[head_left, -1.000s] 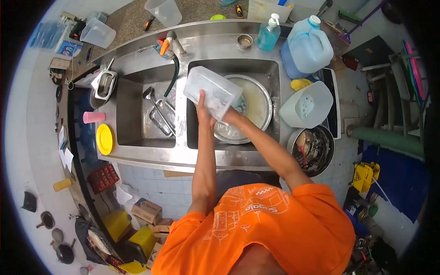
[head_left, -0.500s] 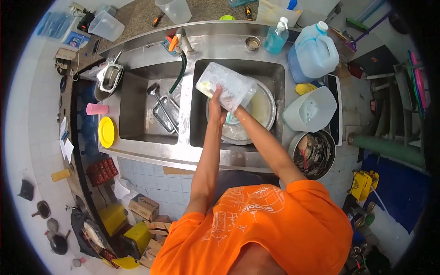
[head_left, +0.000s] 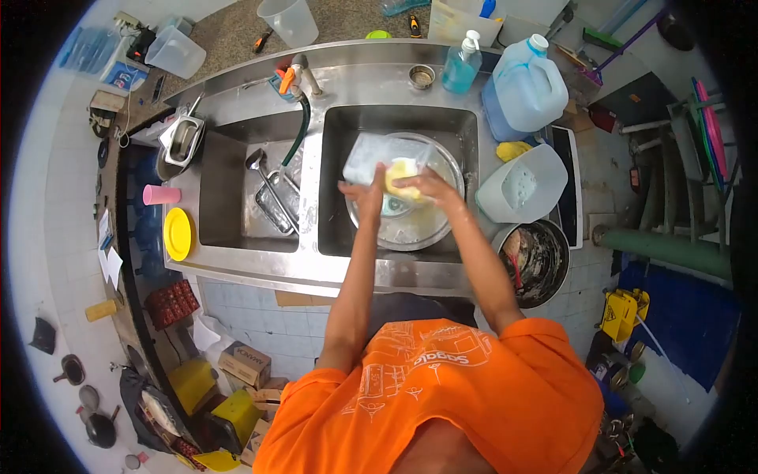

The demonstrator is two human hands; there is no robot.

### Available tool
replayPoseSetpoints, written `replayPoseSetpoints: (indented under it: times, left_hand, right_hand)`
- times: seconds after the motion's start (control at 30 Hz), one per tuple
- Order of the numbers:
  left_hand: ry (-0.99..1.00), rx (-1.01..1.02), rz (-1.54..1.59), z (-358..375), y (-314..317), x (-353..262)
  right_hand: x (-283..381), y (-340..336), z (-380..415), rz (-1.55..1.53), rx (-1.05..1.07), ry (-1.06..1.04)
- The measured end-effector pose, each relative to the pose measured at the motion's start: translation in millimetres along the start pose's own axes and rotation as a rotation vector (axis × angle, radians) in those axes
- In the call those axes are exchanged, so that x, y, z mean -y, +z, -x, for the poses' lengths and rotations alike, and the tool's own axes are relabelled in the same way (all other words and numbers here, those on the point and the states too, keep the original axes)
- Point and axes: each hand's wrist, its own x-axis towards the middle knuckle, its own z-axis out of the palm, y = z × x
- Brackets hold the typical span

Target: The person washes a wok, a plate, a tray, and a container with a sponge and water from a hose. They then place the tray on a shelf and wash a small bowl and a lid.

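Observation:
A whitish, see-through plastic container (head_left: 368, 155) is tilted over the right sink basin. My left hand (head_left: 365, 196) grips its near edge, the thumb up against it; some of the fingers are hidden. A yellow sponge (head_left: 401, 178) is in my right hand (head_left: 433, 188), pressed close to the container's near right side. Beneath both hands sits a large round metal bowl (head_left: 452, 225) with cloudy water and another round item inside. Motion blurs the container and the sponge slightly.
The left basin holds a ladle (head_left: 272, 186) and a metal tray (head_left: 272, 207). Right of the sink stand a blue jug (head_left: 517, 99), a soapy white tub (head_left: 525, 189) and a dirty pot (head_left: 545, 276). A faucet (head_left: 289, 80) with a green hose rises behind.
My right hand has come out from inside the container and now shows the yellow sponge outside it. The container has lowered slightly and turned. The whole view has shifted a little.

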Motion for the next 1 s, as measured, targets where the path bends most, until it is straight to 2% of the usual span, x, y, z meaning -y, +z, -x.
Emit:
replayPoseSetpoints:
  times: [0.03, 0.07, 0.1, 0.13, 0.17, 0.2, 0.23, 0.27, 0.3, 0.37, 0.4, 0.43, 0.5, 0.53, 0.57, 0.63, 0.67, 0.7, 0.77, 0.83, 0.87, 0.9, 0.97, 1.0]
  left_hand:
    - [0.463, -0.244, -0.425, -7, -3, 13]
    - [0.726, 0.106, -0.582, -15, -19, -23]
    - [0.859, 0.308, -0.72, -13, -19, -62]
    - [0.962, 0.474, -0.836, -9, -14, -96]
    - [1.061, 0.642, -0.949, -7, -10, -117]
    - [1.057, 0.644, -0.945, -15, -7, -122]
    - [1.121, 0.899, -1.029, -28, -3, -126]
    - [1.173, 1.158, -1.109, -36, -1, -129]
    - [1.172, 1.151, -1.111, -40, 0, -130]
    - [0.719, 1.279, -1.33, -47, 1, -134]
    - [0.908, 1.243, -1.291, -64, -5, -109]
    - [0.909, 1.232, -1.292, -62, -8, -114]
    - [0.707, 1.059, -0.969, -47, -20, -118]
    - [0.421, 1.015, -0.747, -36, -23, -116]
    - [0.42, 1.015, -0.748, -25, -22, -113]
    - [0.168, 0.582, -0.386, -11, -16, -96]
    - [0.48, 0.318, -0.671, -15, -11, -72]
    - [0.476, 0.153, -0.715, -6, -8, -74]
    - [0.128, 0.226, -0.289, -7, -21, -63]
    - [0.099, 0.202, -0.28, 6, -26, -75]
    - [0.063, 0.176, -0.266, 14, -29, -78]
    - [0.058, 0.177, -0.267, 12, -30, -64]
    - [0.261, -0.004, -0.433, -7, -23, -32]
    - [0.261, -0.007, -0.43, -3, -22, -36]
  right_hand:
    - [5, -14, -4, 0.003, 0.002, 0.0]
    - [7, -31, -13, 0.264, 0.21, 0.015]
    - [10, -43, -21, 0.527, 0.414, 0.026]
    - [35, -38, -19, 0.673, 0.515, 0.109]
    - [41, -32, -26, 0.671, 0.511, 0.116]
    - [46, -25, -34, 0.973, 0.533, 0.101]
    - [47, -26, -44, 1.276, 0.55, 0.079]
    - [41, -30, -50, 1.108, 0.569, -0.075]
    - [59, -19, -39, 1.112, 0.574, -0.078]
    - [116, 14, -5, 1.454, 0.336, -0.006]
    - [85, -4, -19, 1.345, 0.234, -0.411]
    - [88, -3, -13, 1.351, 0.239, -0.419]
    - [84, 7, 8, 0.835, -0.22, -0.602]
    - [82, 15, 17, 0.678, -0.383, -0.545]
    - [68, 25, 18, 0.677, -0.383, -0.545]
    - [20, 49, 9, 0.389, -0.532, -0.533]
    - [-4, 65, 9, 0.741, -0.637, -0.67]
    - [-14, 78, 15, 1.103, -0.729, -0.799]
    - [-12, 63, 16, 1.149, -0.696, -0.872]
    - [-13, 32, -9, 0.873, -0.761, -0.814]
    - [6, 32, -4, 0.512, -0.572, -0.314]
    - [-4, 41, -3, 0.514, -0.573, -0.308]
    - [-22, 68, -11, 0.819, -0.652, -0.804]
    - [-20, 77, -2, 0.839, -0.548, -0.961]
